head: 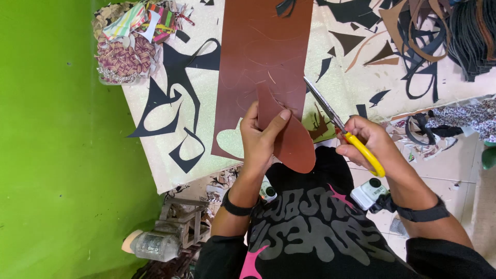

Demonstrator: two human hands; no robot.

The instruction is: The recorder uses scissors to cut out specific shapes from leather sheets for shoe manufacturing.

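Gripping a brown leather cutout (289, 142) in your left hand (258, 139), you had the thumb pressed across its face and the fingers curled behind it, so the rounded, sole-shaped piece hung just over the near edge of the worktable (155, 165). Your right hand (369, 142) was closed through the yellow handles of the scissors (341, 126), whose blades pointed up and away from you, their tips lying near the upper edge of the cutout and over the long brown leather sheet (261, 62). I could not tell whether the blades were parted.

That sheet ran up the middle of the table, with a curved notch already missing from its near left corner. The tabletop was a pale, glittery cream covering, littered with black offcuts (178, 98) to the left of the sheet and a tangle of black and brown strips (429, 36) at the far right. A clear container of patterned scraps (124, 49) stood at the table's far left corner. A bright green wall (51, 144) filled the left side of the view. Below the table edge were small paper scraps, a wooden stool (183, 222) and, to the right, a pale tiled floor (454, 170). Each of your wrists carried a black band with a small device attached.
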